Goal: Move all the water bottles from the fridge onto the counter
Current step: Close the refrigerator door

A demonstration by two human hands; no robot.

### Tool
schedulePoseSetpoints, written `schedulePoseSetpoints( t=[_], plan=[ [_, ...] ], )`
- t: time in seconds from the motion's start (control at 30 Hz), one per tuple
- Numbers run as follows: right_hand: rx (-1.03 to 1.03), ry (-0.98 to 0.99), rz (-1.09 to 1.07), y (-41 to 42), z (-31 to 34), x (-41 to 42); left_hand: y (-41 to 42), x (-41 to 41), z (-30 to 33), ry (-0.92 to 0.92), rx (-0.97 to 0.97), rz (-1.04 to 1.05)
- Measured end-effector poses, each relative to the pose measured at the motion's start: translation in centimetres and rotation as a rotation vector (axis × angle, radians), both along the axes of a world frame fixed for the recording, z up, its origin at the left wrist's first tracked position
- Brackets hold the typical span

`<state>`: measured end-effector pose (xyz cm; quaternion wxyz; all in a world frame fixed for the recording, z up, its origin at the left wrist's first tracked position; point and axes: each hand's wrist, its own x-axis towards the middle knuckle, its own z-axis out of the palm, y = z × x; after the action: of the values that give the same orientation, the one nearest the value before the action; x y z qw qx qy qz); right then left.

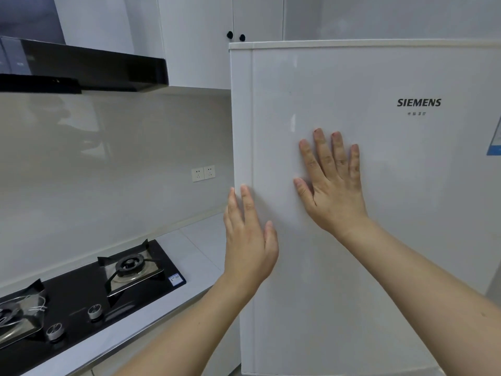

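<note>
**Both hands flat on the fridge door**

Right hand [334, 183]: fingers straight and spread, palm pressed on the white fridge [379, 213] door, holding nothing. Left hand [248, 240]: fingers straight, tips at the door's left edge, holding nothing. Door appears closed; bottles not visible. Left of the fridge: pale surface [195, 251] carrying a black gas hob [81, 294].

"SIEMENS" in dark letters on fridge door [379, 185], upper right; smaller line beneath unreadable. Blue sticker [494, 142] at right edge illegible.
</note>
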<state>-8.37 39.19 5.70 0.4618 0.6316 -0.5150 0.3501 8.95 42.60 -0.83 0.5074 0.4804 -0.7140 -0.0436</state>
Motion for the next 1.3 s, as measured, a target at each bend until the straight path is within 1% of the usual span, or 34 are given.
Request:
schedulePoseSetpoints(
  t=[0.27,0.63,0.73,0.97,1.3],
  plan=[
    [-0.011,0.098,-0.094,-4.6,-0.2,-2.2,-7.4,-1.1,0.4,0.128,0.031,-0.042],
    [-0.004,0.232,-0.126,-10.3,0.0,-5.7,-15.7,-4.4,0.6,0.250,0.078,-0.043],
    [0.003,0.242,-0.152,-12.0,-0.1,-6.3,-17.9,-5.1,0.7,0.254,0.053,-0.062],
    [0.028,0.252,-0.226,-15.4,0.0,-7.4,-22.9,-7.0,1.0,0.266,0.079,-0.127],
    [0.042,0.245,-0.353,-20.5,0.0,-9.6,-31.6,-10.5,0.8,0.259,0.076,-0.268]
  ],
)
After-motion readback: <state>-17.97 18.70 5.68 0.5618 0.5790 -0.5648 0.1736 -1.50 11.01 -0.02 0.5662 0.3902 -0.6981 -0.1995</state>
